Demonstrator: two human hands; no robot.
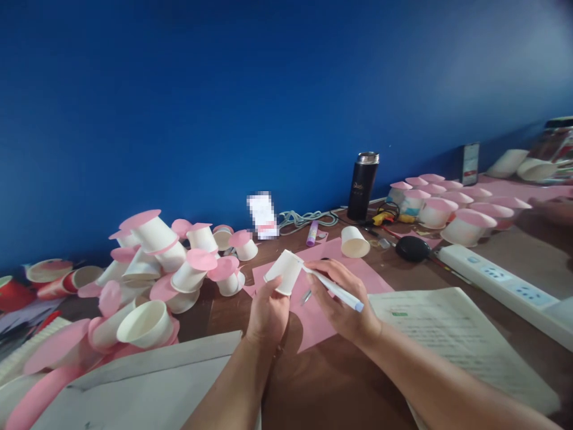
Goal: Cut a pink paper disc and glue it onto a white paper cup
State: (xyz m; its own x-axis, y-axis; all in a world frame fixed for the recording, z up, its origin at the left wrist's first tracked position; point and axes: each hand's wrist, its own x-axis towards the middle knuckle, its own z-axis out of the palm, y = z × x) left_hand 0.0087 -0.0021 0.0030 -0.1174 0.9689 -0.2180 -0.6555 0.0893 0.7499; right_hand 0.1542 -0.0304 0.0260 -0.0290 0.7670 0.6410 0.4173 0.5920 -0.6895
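A white paper cup (pixel 285 272) is gripped by my left hand (pixel 269 310), its fingers closed round the cup's lower part. My right hand (pixel 344 301) holds a white pen (pixel 333 288) with a bluish end; the pen's other end is at the cup's upper right edge. Beneath both hands lies pink paper (pixel 367 272) with a piece cut from its near edge. Another white cup (pixel 355 242) rests on its side just beyond my right hand. Something metallic shows between the hands, partly hidden.
Many white cups with pink discs (pixel 190 272) are heaped at left, and more (pixel 468 227) stand at right. A black flask (pixel 362 186), glue stick (pixel 312 233) and cables are near the wall. A power strip (pixel 505 286) and printed sheets (pixel 447 334) lie right.
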